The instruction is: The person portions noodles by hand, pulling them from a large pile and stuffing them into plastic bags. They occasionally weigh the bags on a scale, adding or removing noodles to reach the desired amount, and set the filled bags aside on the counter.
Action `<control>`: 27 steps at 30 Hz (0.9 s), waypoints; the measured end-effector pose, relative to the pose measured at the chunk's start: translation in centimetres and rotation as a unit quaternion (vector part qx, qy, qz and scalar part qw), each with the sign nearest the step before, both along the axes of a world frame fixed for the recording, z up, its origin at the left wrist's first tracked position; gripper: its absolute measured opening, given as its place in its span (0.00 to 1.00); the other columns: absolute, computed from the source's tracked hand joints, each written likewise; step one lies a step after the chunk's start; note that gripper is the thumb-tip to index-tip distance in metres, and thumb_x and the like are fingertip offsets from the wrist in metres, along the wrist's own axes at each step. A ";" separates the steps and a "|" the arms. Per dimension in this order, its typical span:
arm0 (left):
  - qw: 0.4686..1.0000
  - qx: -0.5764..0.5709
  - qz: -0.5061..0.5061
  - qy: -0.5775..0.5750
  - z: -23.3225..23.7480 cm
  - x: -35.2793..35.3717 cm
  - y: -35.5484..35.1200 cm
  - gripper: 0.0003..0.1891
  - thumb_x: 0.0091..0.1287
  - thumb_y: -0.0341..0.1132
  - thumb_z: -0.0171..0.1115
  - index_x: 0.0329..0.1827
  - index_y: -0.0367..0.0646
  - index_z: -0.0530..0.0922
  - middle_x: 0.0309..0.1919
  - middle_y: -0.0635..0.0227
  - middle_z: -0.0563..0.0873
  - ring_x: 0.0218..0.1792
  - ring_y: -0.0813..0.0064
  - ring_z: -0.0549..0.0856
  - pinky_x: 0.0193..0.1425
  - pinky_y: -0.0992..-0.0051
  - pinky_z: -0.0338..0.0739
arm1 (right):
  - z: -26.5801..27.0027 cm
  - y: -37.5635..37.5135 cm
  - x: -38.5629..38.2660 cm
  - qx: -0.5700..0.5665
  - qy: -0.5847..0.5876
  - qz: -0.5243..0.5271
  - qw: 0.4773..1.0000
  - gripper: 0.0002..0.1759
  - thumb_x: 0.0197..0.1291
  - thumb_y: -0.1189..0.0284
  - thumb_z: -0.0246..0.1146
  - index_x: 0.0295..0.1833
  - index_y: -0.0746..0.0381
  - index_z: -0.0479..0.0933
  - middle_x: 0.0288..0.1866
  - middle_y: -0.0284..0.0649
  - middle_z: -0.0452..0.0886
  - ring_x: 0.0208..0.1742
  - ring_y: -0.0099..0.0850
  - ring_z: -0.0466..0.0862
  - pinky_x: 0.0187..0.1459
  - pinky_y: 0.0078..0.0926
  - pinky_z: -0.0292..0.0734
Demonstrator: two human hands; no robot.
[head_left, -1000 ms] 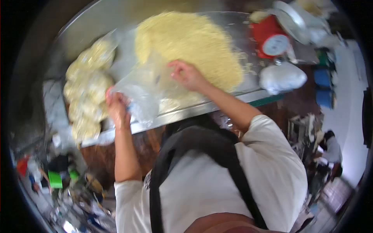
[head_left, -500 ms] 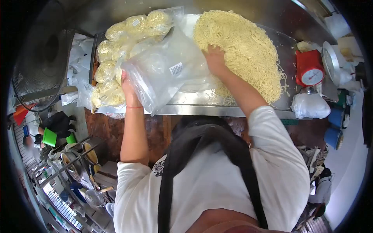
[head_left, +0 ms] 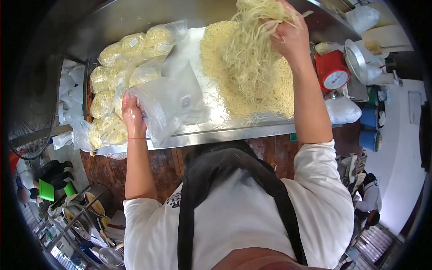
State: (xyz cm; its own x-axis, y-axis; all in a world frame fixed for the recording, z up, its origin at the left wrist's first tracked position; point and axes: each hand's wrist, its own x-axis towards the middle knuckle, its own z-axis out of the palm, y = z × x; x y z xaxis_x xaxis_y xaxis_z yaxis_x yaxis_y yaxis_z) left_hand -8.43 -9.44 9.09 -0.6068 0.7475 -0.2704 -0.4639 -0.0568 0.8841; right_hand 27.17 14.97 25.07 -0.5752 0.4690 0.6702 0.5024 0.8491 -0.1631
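Note:
My left hand is closed on the edge of a clear plastic bag, which has a small printed label and lies slack over the metal worktop. High above the table, my right hand grips a large bunch of yellow noodles, whose strands hang down toward the pile. Beneath it spreads the noodle pile, with loose strands scattered at its left and front edges. Several filled noodle bags are packed together left of my left hand.
Right of the pile stands a red dial scale, with a metal pan beside it. A white plastic bundle sits at the right front corner. A rack with pots is behind me on the left; people are in the background on both sides.
My right hand has risen from the pile's left edge, lifting a bunch of noodles up and to the right. My left hand still holds the bag. The view has shifted.

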 end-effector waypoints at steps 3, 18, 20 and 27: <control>1.000 -0.001 0.016 0.010 -0.5 1.2 1.2 0.04 0.76 0.31 0.54 0.49 0.46 0.77 0.32 0.77 0.79 0.26 0.85 0.75 0.30 0.83 0.69 | -3.5 1.1 2.5 -0.229 -0.057 -0.064 0.970 0.21 0.54 0.67 0.73 0.54 0.57 0.79 0.58 0.48 0.80 0.57 0.45 0.79 0.57 0.43 0.76; 0.979 -0.108 -0.096 0.141 3.2 5.2 4.0 0.06 0.69 0.30 0.56 0.45 0.40 0.77 0.29 0.74 0.77 0.29 0.81 0.73 0.35 0.79 0.68 | -15.2 -0.6 3.8 -0.518 0.139 -0.166 0.827 0.29 0.52 0.85 0.63 0.63 0.64 0.77 0.54 0.46 0.84 0.59 0.33 0.82 0.58 0.33 0.80; 0.924 -0.134 -0.149 0.326 4.0 4.8 5.5 0.06 0.68 0.30 0.57 0.44 0.37 0.77 0.31 0.69 0.81 0.33 0.75 0.78 0.41 0.75 0.73 | -10.8 -0.1 4.5 -0.359 0.192 -0.138 0.903 0.27 0.52 0.86 0.61 0.61 0.63 0.79 0.52 0.45 0.84 0.55 0.34 0.84 0.54 0.29 0.81; 0.730 -0.150 -0.110 0.658 2.4 0.2 19.8 0.18 0.62 0.43 0.66 0.38 0.33 0.83 0.34 0.41 0.86 0.40 0.40 0.85 0.45 0.52 0.79 | 12.8 5.0 6.8 -0.272 0.499 0.158 0.807 0.18 0.71 0.73 0.57 0.62 0.70 0.77 0.46 0.45 0.86 0.40 0.30 0.86 0.45 0.33 0.83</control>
State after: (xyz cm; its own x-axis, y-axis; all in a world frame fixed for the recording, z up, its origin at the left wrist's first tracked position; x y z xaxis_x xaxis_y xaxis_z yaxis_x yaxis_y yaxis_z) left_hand -8.21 10.35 11.48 -0.3632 0.8927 0.2668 0.8292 0.1792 0.5295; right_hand 33.99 19.98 37.88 -0.0246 0.7863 0.6173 -0.3378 0.5747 -0.7454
